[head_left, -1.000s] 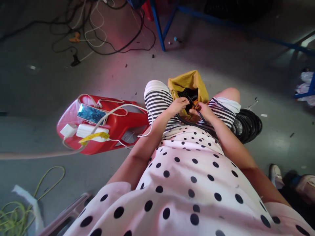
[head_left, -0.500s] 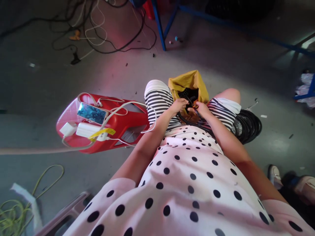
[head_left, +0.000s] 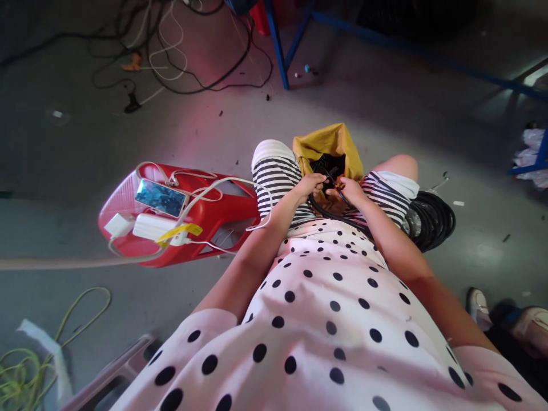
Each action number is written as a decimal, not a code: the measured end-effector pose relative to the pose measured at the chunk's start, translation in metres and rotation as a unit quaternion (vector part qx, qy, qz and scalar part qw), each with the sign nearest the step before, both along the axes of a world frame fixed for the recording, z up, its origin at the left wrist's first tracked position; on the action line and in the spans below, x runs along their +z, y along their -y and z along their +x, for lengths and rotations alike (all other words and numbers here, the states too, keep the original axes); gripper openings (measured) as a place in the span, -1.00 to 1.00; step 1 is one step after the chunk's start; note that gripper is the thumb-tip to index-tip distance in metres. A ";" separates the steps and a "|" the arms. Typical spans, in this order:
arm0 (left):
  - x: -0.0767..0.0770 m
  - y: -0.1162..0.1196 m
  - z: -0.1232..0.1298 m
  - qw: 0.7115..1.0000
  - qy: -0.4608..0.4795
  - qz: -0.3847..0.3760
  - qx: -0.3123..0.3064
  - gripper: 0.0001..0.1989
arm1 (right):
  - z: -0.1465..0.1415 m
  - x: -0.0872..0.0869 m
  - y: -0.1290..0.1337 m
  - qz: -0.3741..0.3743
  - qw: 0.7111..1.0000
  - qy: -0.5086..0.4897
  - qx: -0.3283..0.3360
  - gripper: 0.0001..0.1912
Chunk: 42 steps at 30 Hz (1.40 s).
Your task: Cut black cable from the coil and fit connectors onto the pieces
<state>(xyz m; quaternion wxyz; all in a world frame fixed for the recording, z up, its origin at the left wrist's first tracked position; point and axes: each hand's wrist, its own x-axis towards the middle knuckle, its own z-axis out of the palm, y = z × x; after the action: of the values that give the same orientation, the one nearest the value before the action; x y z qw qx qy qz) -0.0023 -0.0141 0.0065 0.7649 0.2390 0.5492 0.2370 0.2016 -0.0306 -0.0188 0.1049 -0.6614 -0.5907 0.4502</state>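
My left hand point(head_left: 311, 185) is closed in a pinch at the near edge of a yellow cloth bag point(head_left: 353, 154), by a thin black cable point(head_left: 315, 204) that it appears to hold. Close beside it, my right hand point(head_left: 351, 191) is closed on the black cable too. Something small and orange shows at its fingers, too small to name. The bag stands open between my knees, with dark things inside that I cannot make out. From my hands the cable runs back across my lap.
To the left stands a red stool point(head_left: 226, 211) with a phone point(head_left: 160, 197), a white power strip point(head_left: 154, 226) and white cords. Coiled black cable point(head_left: 436, 220) lies right of my knee. A blue metal frame point(head_left: 280, 51) stands ahead. Another person's shoes point(head_left: 477, 302) are at the right.
Both hands stay at the bag's near edge, with only slight finger movement. The surroundings look the same.
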 end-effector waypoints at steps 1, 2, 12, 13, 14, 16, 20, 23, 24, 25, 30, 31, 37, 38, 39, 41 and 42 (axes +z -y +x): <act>-0.001 -0.001 -0.001 1.000 0.002 -0.002 0.001 -0.71 | 0.000 0.000 0.000 0.001 1.000 -0.002 -0.001 -0.24; -0.002 -0.001 -0.001 1.000 0.003 -0.003 0.003 -0.73 | 0.000 -0.001 0.000 0.003 1.000 -0.003 -0.001 -0.24; 0.001 0.001 0.001 0.999 -0.005 -0.024 -0.035 -0.69 | -0.001 -0.006 -0.002 -0.008 0.999 0.034 0.017 -0.33; 0.002 0.001 0.002 0.999 -0.012 -0.028 -0.027 -0.67 | -0.001 -0.008 -0.002 -0.004 0.999 0.039 0.016 -0.35; 0.003 0.000 0.003 0.999 -0.017 -0.032 -0.020 -0.65 | -0.001 -0.009 -0.002 0.001 0.999 0.044 0.014 -0.36; 0.003 -0.001 0.004 0.999 -0.021 -0.041 -0.009 -0.63 | -0.001 -0.012 -0.002 0.008 0.998 0.054 0.008 -0.37; 0.002 -0.003 0.004 0.999 -0.009 -0.050 0.002 -0.69 | 0.000 -0.014 -0.002 0.019 0.998 0.057 0.004 -0.36; 0.000 -0.005 0.003 0.998 -0.001 -0.056 -0.009 -0.70 | 0.001 -0.014 -0.001 0.020 0.998 0.056 0.009 -0.33; 0.000 -0.005 0.002 0.998 0.000 -0.056 -0.016 -0.70 | 0.001 -0.014 -0.001 0.022 0.998 0.057 0.011 -0.32; -0.001 -0.005 0.003 0.998 0.002 -0.057 -0.022 -0.69 | 0.001 -0.013 -0.001 0.025 0.998 0.058 0.014 -0.31; -0.002 -0.008 0.007 0.998 0.003 -0.056 -0.026 -0.69 | -0.002 -0.013 -0.004 0.020 0.999 0.047 -0.009 -0.27; -0.001 -0.008 0.007 0.998 0.005 -0.056 -0.015 -0.69 | -0.001 -0.012 -0.004 0.019 0.999 0.036 -0.032 -0.26; 0.009 0.000 -0.006 0.987 0.100 -0.082 0.100 -0.75 | 0.008 -0.008 0.004 0.003 0.964 -0.191 -0.183 -0.21; 0.012 0.003 -0.008 0.982 0.121 -0.091 0.116 -0.76 | 0.010 -0.007 0.006 0.000 0.957 -0.222 -0.188 -0.21; 0.015 0.007 -0.009 0.976 0.133 -0.100 0.141 -0.76 | 0.010 -0.007 0.007 -0.001 0.952 -0.239 -0.190 -0.21; 0.021 0.015 -0.007 0.958 0.140 -0.124 0.219 -0.72 | 0.009 -0.007 0.007 0.002 0.951 -0.237 -0.197 -0.22; 0.023 0.018 -0.005 0.946 0.139 -0.134 0.261 -0.70 | 0.008 -0.007 0.006 0.000 0.954 -0.223 -0.199 -0.23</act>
<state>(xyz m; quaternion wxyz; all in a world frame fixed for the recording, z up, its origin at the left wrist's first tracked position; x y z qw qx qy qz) -0.0072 -0.0322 0.0299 0.7702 -0.0528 0.5073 0.3829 0.2095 -0.0365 -0.0257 0.3221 -0.6482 -0.4083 0.5562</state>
